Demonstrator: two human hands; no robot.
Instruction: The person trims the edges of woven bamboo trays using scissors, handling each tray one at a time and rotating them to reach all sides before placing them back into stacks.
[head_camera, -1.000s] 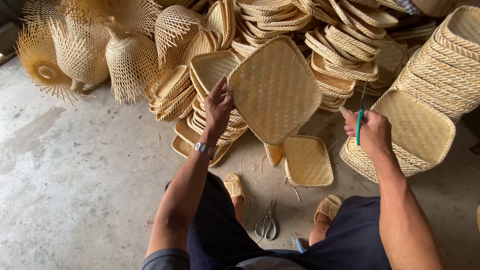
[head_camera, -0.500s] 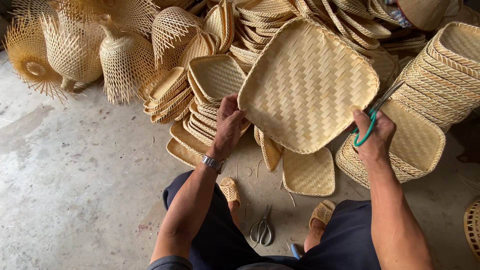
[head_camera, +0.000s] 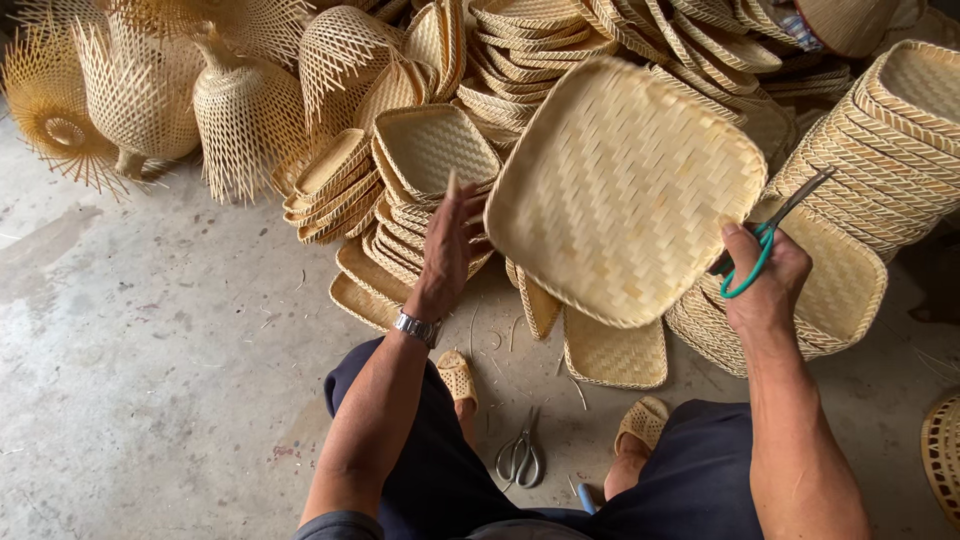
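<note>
A square woven bamboo tray (head_camera: 625, 190) hangs tilted in the air in front of me, blurred by motion. My left hand (head_camera: 447, 255), with a wristwatch, is flat with fingers spread against the tray's left edge. My right hand (head_camera: 765, 285) grips green-handled scissors (head_camera: 765, 245) with the blades pointing up and right. Its thumb rests at the tray's right edge.
Stacks of woven trays (head_camera: 420, 180) lie behind and below the held tray, with a tall stack (head_camera: 890, 150) at right. Open-weave bamboo baskets (head_camera: 245, 110) stand at far left. Metal scissors (head_camera: 520, 460) lie on the concrete floor between my sandalled feet (head_camera: 458, 378).
The tray has come closer and turned, and is now blurred. My left hand has loosened from gripping its edge to a flat, spread hand. My right hand with the scissors moved up to the tray's right edge.
</note>
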